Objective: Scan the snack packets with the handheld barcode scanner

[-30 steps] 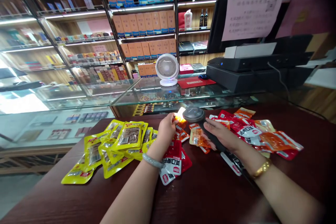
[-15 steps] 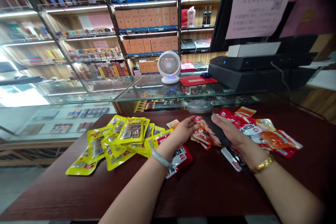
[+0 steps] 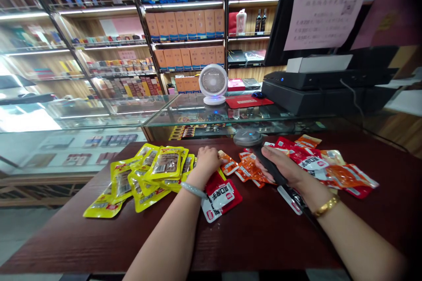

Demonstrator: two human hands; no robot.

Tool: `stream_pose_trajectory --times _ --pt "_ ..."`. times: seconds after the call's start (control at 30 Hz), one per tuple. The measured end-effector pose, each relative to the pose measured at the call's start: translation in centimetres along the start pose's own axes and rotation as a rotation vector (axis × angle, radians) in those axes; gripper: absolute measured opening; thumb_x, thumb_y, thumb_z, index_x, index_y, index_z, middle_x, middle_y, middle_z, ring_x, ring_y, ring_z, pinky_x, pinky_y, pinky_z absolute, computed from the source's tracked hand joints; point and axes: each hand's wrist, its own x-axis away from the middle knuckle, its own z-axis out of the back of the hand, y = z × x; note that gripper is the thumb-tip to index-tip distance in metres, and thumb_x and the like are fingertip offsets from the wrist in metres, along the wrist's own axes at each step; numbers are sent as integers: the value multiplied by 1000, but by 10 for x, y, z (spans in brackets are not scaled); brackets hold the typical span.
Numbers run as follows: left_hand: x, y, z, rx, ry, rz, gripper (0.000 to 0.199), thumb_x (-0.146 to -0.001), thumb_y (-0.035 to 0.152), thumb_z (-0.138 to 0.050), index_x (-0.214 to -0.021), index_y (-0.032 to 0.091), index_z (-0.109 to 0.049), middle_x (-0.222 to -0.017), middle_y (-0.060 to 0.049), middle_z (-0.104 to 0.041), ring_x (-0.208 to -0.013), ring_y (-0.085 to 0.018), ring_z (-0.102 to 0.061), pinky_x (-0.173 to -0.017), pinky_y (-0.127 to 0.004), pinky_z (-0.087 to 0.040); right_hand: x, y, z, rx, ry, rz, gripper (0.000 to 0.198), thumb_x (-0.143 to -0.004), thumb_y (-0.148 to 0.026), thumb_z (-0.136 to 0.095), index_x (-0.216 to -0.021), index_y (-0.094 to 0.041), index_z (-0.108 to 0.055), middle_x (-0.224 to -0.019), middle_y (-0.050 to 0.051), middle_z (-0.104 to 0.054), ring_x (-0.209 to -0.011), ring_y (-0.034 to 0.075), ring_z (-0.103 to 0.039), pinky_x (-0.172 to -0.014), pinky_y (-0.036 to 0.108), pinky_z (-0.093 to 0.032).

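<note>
In my right hand [image 3: 283, 167] is a black handheld barcode scanner [image 3: 272, 164], its round grey head pointing up and to the left over the table. My left hand [image 3: 209, 161] is closed at the left edge of a small orange snack packet [image 3: 230, 164], its fingertips partly hidden. Beneath and beside my left wrist lie red-and-white snack packets [image 3: 223, 197]. To the left is a heap of yellow snack packets [image 3: 165, 162]. Orange packets [image 3: 250, 169] lie just behind the scanner, and a mixed pile of red and orange packets [image 3: 316, 160] is to the right of my right hand.
The dark red-brown table [image 3: 99, 246] meets a glass display counter [image 3: 204, 116] at its far side. On the counter stand a white fan [image 3: 213, 82], a red mat [image 3: 247, 102] and black register equipment [image 3: 323, 92]. A cable trails from the scanner toward me.
My left hand has moved left, away from the scanner, and its fingers have closed at an orange packet. The scanner head has dropped slightly. Red-and-white packets by my left wrist are more exposed.
</note>
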Motion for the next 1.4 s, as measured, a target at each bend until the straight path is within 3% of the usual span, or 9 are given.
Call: stream_pose_trajectory --times 0.13,0.33,0.5,0.67,0.77,0.97,1.17,1.3,1.4 --pt "-1 1 -1 -59 33 10 63 -79 65 -56 -105 8 -68 -107 -21 -67 -104 -32 -59 -92 -40 -38 0 3 1 12 -12 -5 36 -88 -55 -58 -80 -21 -48 -60 -5 -55 -33 6 -45 -32 18 -37" --pt "-2 0 2 -26 -48 -14 60 -79 68 -51 -90 14 -74 -100 -19 -69 -101 -31 -60 -91 -40 -40 -1 3 0 50 -17 -4 36 -88 -53 -59 -78 -21 -45 -61 -4 -56 -34 6 -46 -32 18 -39" --pt "6 7 4 18 14 61 64 -78 67 -54 -121 20 -65 -118 -18 -64 -114 -35 -53 -95 -46 -40 -2 5 2 80 -31 -28 36 -89 -55 -57 -82 -21 -47 -60 -4 -55 -33 6 -47 -31 18 -38" --pt "5 7 -10 55 12 -232 46 -87 53 -54 -131 42 -55 -152 -6 -38 -141 -33 -29 -113 -57 -14 -1 4 1 90 -28 -41 37 -88 -56 -58 -83 -21 -48 -60 -4 -56 -33 6 -46 -31 18 -38" --pt "2 7 -16 55 10 -293 32 -88 49 -52 -117 39 -64 -146 -4 -46 -139 -30 -33 -115 -58 -8 -1 3 -1 83 -24 -55 38 -86 -57 -59 -81 -21 -49 -57 -5 -54 -32 6 -46 -31 17 -37" --pt "1 9 -3 108 150 -88 27 -85 41 -59 -100 19 -63 -105 -13 -67 -108 -29 -58 -99 -44 -39 0 1 -1 79 -27 -48 40 -85 -58 -60 -78 -21 -48 -57 -5 -54 -32 6 -45 -31 18 -36" --pt "-13 5 3 872 386 317 15 -87 26 -53 -101 21 -57 -88 -7 -70 -80 -20 -66 -74 -31 -48 3 -2 -4 85 -36 -27 41 -85 -59 -60 -79 -21 -46 -57 -5 -53 -32 6 -45 -31 17 -36" --pt "-24 8 -1 1562 318 292 17 -83 16 -50 -99 17 -58 -84 -6 -71 -75 -17 -67 -74 -30 -52 4 -1 -4 107 -53 -41 39 -86 -58 -59 -84 -21 -47 -60 -5 -55 -32 6 -45 -31 18 -38" --pt "-25 12 -3 1755 318 238 17 -80 16 -53 -96 16 -59 -80 -4 -71 -72 -16 -67 -75 -31 -53 4 2 -3 121 -75 -56 36 -88 -57 -57 -90 -21 -49 -63 -4 -57 -33 6 -47 -31 17 -38"
